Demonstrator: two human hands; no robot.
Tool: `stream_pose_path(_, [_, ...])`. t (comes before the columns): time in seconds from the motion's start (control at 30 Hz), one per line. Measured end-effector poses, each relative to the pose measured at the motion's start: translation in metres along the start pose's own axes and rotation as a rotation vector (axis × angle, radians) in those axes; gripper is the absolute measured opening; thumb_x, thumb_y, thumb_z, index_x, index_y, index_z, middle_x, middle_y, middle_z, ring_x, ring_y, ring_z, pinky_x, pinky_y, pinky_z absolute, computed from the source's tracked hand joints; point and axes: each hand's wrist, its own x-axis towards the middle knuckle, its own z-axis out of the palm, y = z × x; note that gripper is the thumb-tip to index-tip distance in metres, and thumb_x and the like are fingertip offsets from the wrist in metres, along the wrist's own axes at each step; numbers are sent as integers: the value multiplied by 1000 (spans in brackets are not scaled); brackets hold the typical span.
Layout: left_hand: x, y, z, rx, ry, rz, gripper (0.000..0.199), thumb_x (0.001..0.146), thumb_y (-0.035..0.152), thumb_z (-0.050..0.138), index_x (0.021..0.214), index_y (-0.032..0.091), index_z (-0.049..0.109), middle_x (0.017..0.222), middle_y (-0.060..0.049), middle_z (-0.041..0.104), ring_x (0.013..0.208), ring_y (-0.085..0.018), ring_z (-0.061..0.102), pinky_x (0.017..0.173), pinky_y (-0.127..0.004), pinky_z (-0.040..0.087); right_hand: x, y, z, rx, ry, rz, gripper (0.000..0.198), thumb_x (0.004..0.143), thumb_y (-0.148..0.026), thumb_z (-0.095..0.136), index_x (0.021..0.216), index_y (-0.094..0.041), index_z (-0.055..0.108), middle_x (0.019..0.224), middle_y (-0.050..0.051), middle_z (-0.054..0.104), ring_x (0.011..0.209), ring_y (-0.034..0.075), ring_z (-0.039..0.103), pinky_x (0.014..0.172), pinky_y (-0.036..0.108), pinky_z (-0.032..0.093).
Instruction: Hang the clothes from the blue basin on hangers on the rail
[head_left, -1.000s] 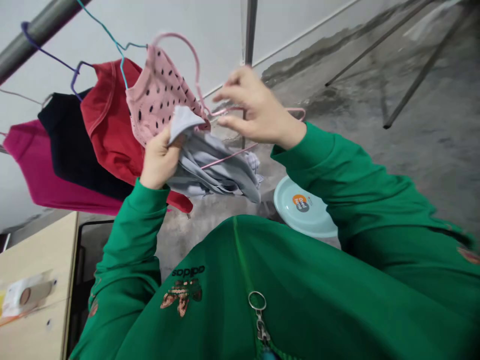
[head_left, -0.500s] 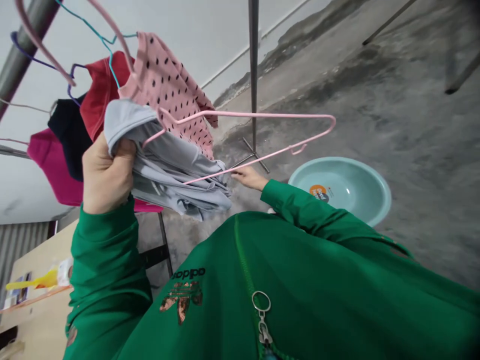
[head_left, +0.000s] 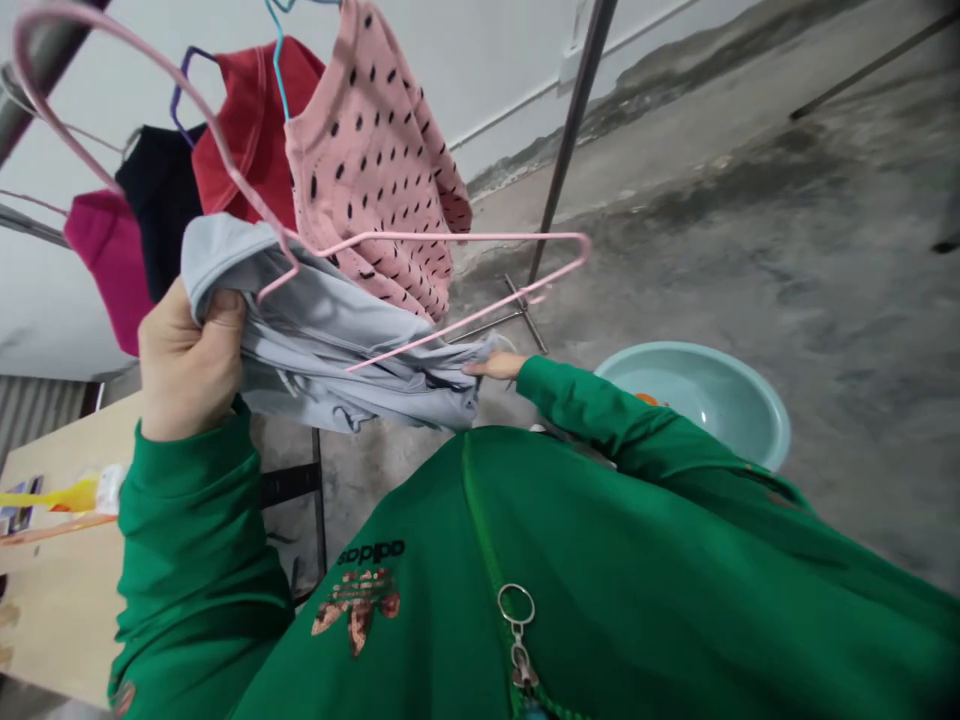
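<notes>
My left hand [head_left: 193,362] is closed around the upper edge of a light grey garment [head_left: 322,340], with the thumb pressed on the cloth. My right hand [head_left: 496,366] pinches the garment's lower right end, so the cloth stretches between both hands. A pink hanger [head_left: 465,237] has one arm inside the garment; its other arm sticks out bare to the right. The hanger's hook curves up at the upper left. Just behind hangs a pink top with black spots [head_left: 375,150] on a turquoise hanger [head_left: 280,70].
Red [head_left: 247,130], black [head_left: 157,200] and magenta [head_left: 109,260] garments hang further back at left. A metal stand pole [head_left: 574,130] rises behind. On the concrete floor at right sits a turquoise basin [head_left: 776,420]. A light wooden table [head_left: 67,620] stands at lower left.
My right hand has drawn the garment's lower end slightly right, stretching the cloth. My left hand has shifted left with it. The hanger's bare end now sits further left in view.
</notes>
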Motion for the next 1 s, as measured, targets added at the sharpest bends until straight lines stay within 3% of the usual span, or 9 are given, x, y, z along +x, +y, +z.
stream_pose_path(0.1, [-10, -45, -4, -14, -26, -146, 28, 80, 45, 61, 94, 25, 73, 70, 5, 67, 60, -12, 52, 62, -28, 47, -28, -9, -43, 247, 25, -2, 54, 59, -45, 79, 102, -14, 66, 107, 12, 71, 108, 27, 63, 102, 42, 47])
stream_pose_path(0.17, [-19, -70, -4, -66, -64, -243, 23, 77, 47, 63, 91, 32, 74, 70, 8, 68, 58, -14, 52, 62, -32, 49, -48, -19, -66, 482, 119, -9, 44, 61, -46, 77, 91, -15, 66, 92, 11, 73, 97, 26, 68, 97, 42, 51])
stream_pose_path(0.27, [-29, -87, -1, -147, -120, -317, 21, 73, 48, 66, 93, 42, 72, 80, 14, 72, 67, -20, 60, 71, -41, 53, -72, -42, -91, 646, 227, -96, 34, 64, -40, 76, 83, -15, 64, 83, 9, 73, 91, 26, 70, 93, 43, 53])
stream_pose_path(0.4, [-30, -76, 4, -78, -140, -273, 24, 70, 43, 66, 93, 41, 73, 85, 13, 74, 76, -24, 66, 76, -44, 56, -93, -86, -109, 585, 193, -197, 39, 53, -18, 81, 88, -12, 64, 85, 10, 73, 87, 26, 70, 92, 42, 55])
stream_pose_path(0.57, [-25, -56, 21, -101, -221, -109, 27, 72, 36, 65, 98, 36, 72, 85, 11, 74, 76, -21, 66, 71, -35, 55, -105, -134, -113, 527, 300, -238, 22, 67, -19, 74, 85, -12, 64, 82, 10, 73, 85, 25, 70, 92, 45, 55])
stream_pose_path(0.7, [-23, -53, 38, -207, -315, 49, 23, 72, 33, 66, 94, 32, 73, 85, 7, 72, 74, -20, 63, 71, -32, 52, -103, -155, -111, 535, 364, -268, 12, 74, -16, 69, 83, -11, 62, 77, 9, 71, 81, 22, 70, 89, 42, 56])
stream_pose_path(0.8, [-20, -51, 40, -201, -326, 94, 17, 75, 34, 63, 89, 30, 72, 77, 6, 68, 69, -17, 60, 66, -28, 49, -97, -166, -111, 533, 385, -315, 8, 75, -14, 66, 81, -11, 61, 74, 7, 70, 77, 19, 69, 86, 38, 57])
stream_pose_path(0.9, [-18, -46, 36, -83, -348, 128, 23, 83, 30, 53, 96, 23, 71, 75, 3, 63, 69, -13, 56, 67, -24, 45, -92, -177, -110, 500, 410, -357, 7, 74, -14, 66, 78, -11, 61, 72, 5, 68, 75, 18, 68, 82, 36, 58])
stream_pose_path(1.0, [-20, -36, 34, 172, -331, 205, 34, 85, 23, 44, 109, 22, 69, 69, 1, 52, 67, -13, 51, 63, -23, 38, -90, -190, -106, 447, 435, -401, 6, 74, -12, 66, 77, -11, 61, 72, 4, 67, 73, 17, 67, 79, 35, 57])
